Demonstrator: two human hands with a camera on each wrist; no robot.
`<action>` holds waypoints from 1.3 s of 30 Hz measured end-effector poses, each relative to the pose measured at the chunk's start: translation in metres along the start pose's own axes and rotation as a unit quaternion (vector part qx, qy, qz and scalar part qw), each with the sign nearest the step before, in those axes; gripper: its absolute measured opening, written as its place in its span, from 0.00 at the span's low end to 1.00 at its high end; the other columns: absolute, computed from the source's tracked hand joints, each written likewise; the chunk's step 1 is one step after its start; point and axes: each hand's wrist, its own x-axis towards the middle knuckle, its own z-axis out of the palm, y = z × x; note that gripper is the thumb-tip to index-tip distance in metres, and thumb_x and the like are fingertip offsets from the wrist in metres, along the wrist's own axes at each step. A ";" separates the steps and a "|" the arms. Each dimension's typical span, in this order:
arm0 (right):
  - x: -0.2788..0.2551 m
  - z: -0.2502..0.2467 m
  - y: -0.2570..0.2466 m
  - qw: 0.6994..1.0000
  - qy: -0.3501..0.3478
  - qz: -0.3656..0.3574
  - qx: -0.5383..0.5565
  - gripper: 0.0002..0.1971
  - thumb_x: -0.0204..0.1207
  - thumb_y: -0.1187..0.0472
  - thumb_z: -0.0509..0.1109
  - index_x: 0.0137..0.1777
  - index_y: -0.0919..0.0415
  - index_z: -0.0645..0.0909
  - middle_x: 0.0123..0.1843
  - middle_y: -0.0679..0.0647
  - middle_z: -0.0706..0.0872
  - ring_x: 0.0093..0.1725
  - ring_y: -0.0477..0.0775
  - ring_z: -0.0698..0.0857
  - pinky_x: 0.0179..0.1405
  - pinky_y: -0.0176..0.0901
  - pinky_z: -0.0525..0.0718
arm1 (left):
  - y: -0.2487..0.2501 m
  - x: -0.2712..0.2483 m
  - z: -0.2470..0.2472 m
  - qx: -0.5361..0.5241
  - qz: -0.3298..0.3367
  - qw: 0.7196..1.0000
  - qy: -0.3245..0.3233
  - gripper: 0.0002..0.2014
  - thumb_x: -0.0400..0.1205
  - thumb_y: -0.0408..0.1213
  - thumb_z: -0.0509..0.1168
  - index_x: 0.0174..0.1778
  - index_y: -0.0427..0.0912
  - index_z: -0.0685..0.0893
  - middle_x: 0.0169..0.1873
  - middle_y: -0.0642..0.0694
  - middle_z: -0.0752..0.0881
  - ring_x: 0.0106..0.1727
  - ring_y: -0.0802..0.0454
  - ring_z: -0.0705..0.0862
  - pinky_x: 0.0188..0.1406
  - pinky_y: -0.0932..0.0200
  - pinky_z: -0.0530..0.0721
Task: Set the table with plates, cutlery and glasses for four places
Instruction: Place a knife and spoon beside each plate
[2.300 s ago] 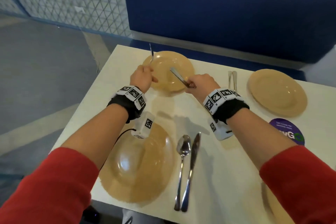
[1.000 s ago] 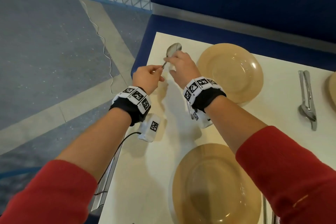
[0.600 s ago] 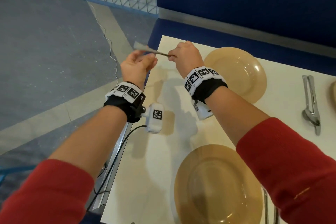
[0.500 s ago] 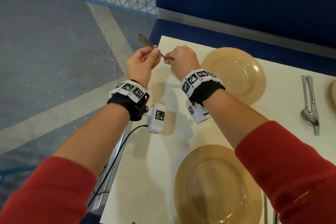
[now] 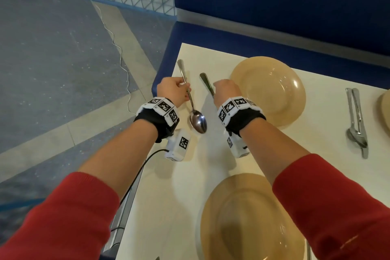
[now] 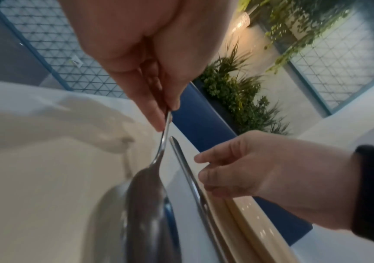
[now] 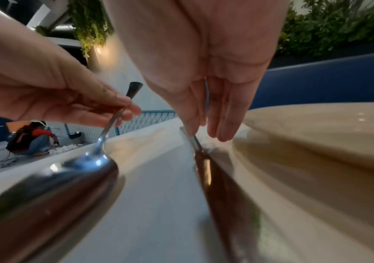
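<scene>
My left hand (image 5: 185, 91) pinches the handle of a steel spoon (image 5: 198, 121); its bowl points toward me, low over the cream table (image 5: 168, 207). My right hand (image 5: 215, 93) pinches a knife (image 5: 206, 83) just right of the spoon, beside the far tan plate (image 5: 268, 91). In the left wrist view, thumb and fingertips (image 6: 157, 122) pinch the spoon (image 6: 147, 204), with the knife (image 6: 192, 178) alongside. In the right wrist view, my fingers (image 7: 190, 122) hold the knife (image 7: 206, 165) down on the table next to the plate (image 7: 316, 142). The knife's blade is hidden under my wrist in the head view.
A second tan plate (image 5: 249, 224) lies near me. A spoon and knife pair (image 5: 356, 124) lies right of the far plate, and another plate's rim (image 5: 386, 110) shows at the right edge. A blue bench (image 5: 274, 6) backs the table; the table's left edge drops to the floor.
The hands held the cutlery together above the table's far left corner. Now they have parted, spoon in the left and knife in the right, and come down beside the far plate.
</scene>
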 end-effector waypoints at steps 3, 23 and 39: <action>0.003 0.010 0.000 1.000 0.002 0.002 -0.021 0.11 0.79 0.70 0.59 0.56 0.67 0.81 0.57 0.63 0.84 0.56 0.63 0.84 0.44 0.43 0.75 | -0.005 0.005 0.010 0.086 0.002 0.995 -0.049 0.14 0.81 0.32 0.67 0.62 0.34 0.83 0.50 0.35 0.90 0.44 0.45 0.89 0.57 0.47 0.86; 0.015 0.008 0.008 0.995 0.023 0.014 0.101 0.17 0.77 0.65 0.68 0.67 0.62 0.80 0.60 0.62 0.85 0.61 0.60 0.82 0.61 0.48 0.81 | 0.002 0.006 0.027 0.265 0.058 0.955 -0.121 0.34 0.71 0.38 0.77 0.73 0.42 0.73 0.52 0.41 0.88 0.54 0.45 0.87 0.62 0.52 0.83; 0.047 0.006 0.005 0.995 0.072 0.051 0.036 0.11 0.82 0.64 0.62 0.60 0.63 0.82 0.57 0.60 0.85 0.58 0.58 0.83 0.52 0.42 0.80 | 0.029 0.046 0.051 0.314 0.119 0.937 -0.096 0.21 0.77 0.37 0.72 0.66 0.45 0.83 0.52 0.43 0.89 0.54 0.46 0.86 0.57 0.58 0.82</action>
